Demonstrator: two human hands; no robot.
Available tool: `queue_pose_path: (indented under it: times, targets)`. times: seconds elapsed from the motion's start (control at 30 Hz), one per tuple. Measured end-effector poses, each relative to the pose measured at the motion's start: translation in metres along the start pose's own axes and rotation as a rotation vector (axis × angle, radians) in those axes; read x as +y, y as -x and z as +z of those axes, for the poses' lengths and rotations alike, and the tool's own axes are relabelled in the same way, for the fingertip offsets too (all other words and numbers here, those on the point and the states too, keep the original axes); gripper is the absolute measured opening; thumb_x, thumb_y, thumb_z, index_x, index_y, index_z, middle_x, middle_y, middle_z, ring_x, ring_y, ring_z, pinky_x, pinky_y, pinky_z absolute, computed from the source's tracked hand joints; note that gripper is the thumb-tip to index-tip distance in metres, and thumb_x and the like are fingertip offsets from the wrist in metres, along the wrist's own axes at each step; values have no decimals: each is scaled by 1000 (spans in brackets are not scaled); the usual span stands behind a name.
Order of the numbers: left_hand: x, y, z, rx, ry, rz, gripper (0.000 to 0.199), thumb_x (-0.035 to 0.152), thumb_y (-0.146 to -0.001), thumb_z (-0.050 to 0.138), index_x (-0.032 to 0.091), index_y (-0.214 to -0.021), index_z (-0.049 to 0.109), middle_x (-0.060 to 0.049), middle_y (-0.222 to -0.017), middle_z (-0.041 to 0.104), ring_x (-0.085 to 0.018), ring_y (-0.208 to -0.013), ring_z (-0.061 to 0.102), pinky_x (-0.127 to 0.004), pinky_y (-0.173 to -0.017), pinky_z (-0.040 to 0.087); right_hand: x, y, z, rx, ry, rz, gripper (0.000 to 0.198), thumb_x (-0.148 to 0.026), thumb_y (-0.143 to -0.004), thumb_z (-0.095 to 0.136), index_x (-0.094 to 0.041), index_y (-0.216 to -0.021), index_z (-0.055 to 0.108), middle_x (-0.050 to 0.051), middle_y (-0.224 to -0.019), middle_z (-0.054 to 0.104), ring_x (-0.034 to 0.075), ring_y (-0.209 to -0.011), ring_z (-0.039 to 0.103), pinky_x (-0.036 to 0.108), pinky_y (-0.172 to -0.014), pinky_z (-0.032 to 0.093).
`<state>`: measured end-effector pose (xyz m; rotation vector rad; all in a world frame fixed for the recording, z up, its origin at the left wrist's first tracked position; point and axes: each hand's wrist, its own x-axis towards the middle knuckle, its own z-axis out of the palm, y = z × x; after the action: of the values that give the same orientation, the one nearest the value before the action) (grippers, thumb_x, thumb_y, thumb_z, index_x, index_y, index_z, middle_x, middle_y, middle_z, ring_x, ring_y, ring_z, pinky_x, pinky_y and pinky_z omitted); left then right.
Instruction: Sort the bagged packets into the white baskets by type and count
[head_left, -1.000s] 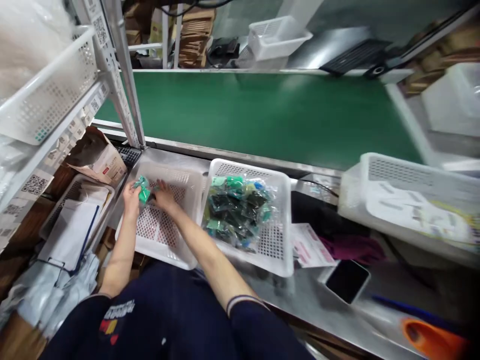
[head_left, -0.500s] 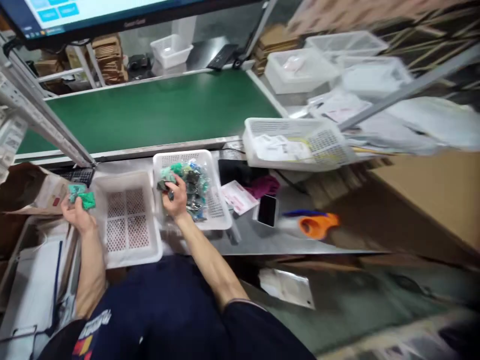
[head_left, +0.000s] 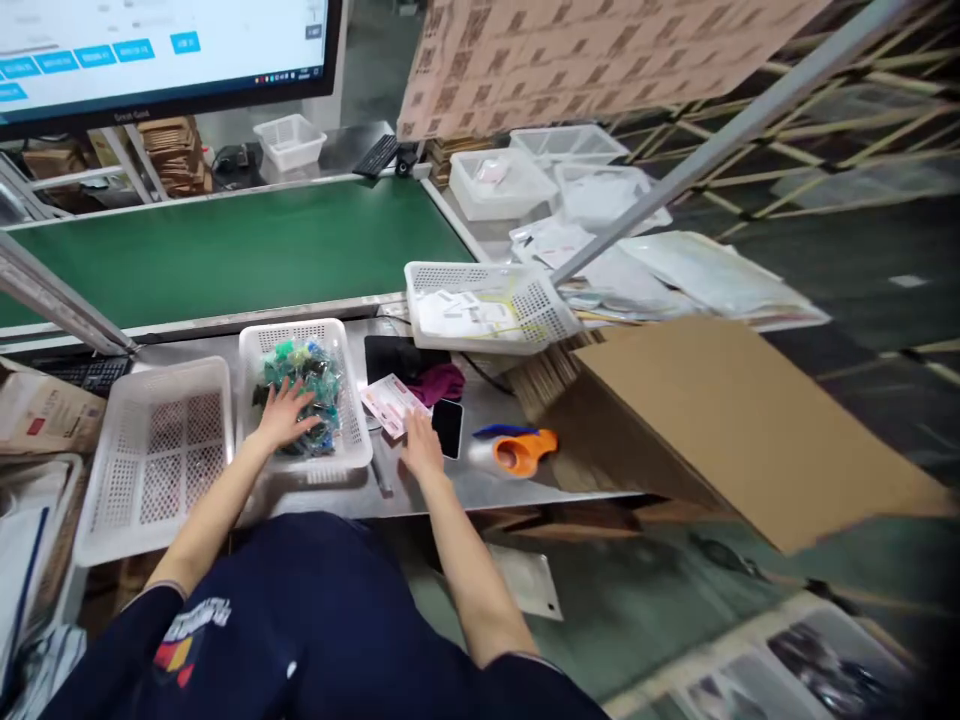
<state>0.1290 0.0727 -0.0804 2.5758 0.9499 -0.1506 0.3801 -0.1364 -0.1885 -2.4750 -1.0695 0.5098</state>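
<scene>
My left hand (head_left: pixel 283 415) is spread, palm down, over the small plastic packets (head_left: pixel 319 385) of green, blue and dark pieces. These packets lie in a white perforated basket (head_left: pixel 358 440). Whether its fingertips press on them I cannot tell. My right hand (head_left: pixel 424 445) reaches to the lower edge of a pink-and-white printed slip (head_left: pixel 391 402), fingers stretched forward. It lies just left of a black-screened phone (head_left: pixel 448 428); contact with the slip is unclear. At left stands a second white basket (head_left: pixel 127 480) with a perforated bottom.
An orange tape dispenser (head_left: pixel 525 452) lies near the bench's front edge. A cardboard box (head_left: pixel 742 420) juts over the right side. Behind the bench runs a green conveyor belt (head_left: pixel 247 245). A basket of papers (head_left: pixel 487 340) and a purple cloth (head_left: pixel 439 382) sit at centre right.
My left hand has moved right to the packet basket, and the green packets it held are no longer in it. My right hand has left that basket for the slip. The view has turned right.
</scene>
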Motion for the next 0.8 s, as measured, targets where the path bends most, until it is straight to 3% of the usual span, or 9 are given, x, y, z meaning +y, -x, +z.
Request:
queue_pose_path:
  times: [0.1,0.2,0.37,0.47,0.5,0.57,0.63,0.73,0.8]
  targets:
    - [13,-21,4,125,-22,-136,75,58,-106,58,32,-174,37,-11,-186,14,-48,-170,0,-81,-130,17,5,-14,8,-84,-23,-63,79,4,-77,55,-15,-153,63,15,-168,52,30,-161,42,51,-135,30]
    - [14,-41,14,45,-7,-309,83,66,-107,51,32,-177,23,-12,-186,3,-53,-169,-7,-89,-124,11,9,-20,8,-71,-64,-56,64,1,-85,51,-15,-143,72,14,-157,64,29,-150,58,45,-129,43]
    - [-2,-34,32,4,95,-297,86,56,-102,68,23,-174,35,-17,-185,13,-48,-170,6,-76,-132,16,2,-15,-16,121,-169,-53,60,-13,-102,34,-4,-154,61,26,-150,66,34,-138,67,50,-113,57]
    - [-12,11,37,428,220,-211,68,40,-105,67,8,-162,49,-21,-175,40,-34,-163,37,-51,-133,32,-42,-8,-22,163,-227,-210,58,-11,-97,47,-17,-151,67,13,-162,59,24,-156,50,40,-129,42]
    - [-14,30,39,639,239,-226,64,40,-105,64,6,-157,53,-21,-167,51,-32,-157,45,-48,-132,36,-63,-7,-22,141,-241,-301,57,-10,-92,56,-21,-146,71,9,-163,59,22,-158,47,39,-132,37]
    - [-15,73,47,821,243,-307,65,40,-108,50,-3,-157,44,-29,-162,51,-34,-155,46,-54,-131,36,-104,-10,-16,-3,-235,-663,60,-5,-90,59,-15,-150,66,16,-169,51,29,-163,38,54,-137,23]
    - [-9,119,61,1053,249,-450,64,45,-102,53,2,-150,53,-25,-149,61,-33,-140,61,-50,-119,51,-132,-7,-8,-72,-231,-739,64,-2,-89,63,-16,-151,64,14,-169,52,29,-163,39,57,-136,23]
    - [20,181,95,1098,244,-559,58,47,-97,55,8,-140,58,-23,-137,65,-37,-128,68,-55,-108,59,-130,23,3,-101,-261,-786,65,-5,-87,69,-15,-151,64,18,-170,49,34,-163,38,62,-135,24]
    - [47,209,120,972,253,-545,52,48,-95,58,13,-134,61,-21,-131,68,-39,-121,71,-57,-101,62,-97,56,7,-48,-344,-791,60,-7,-91,63,-15,-150,65,17,-167,53,31,-162,40,60,-137,25]
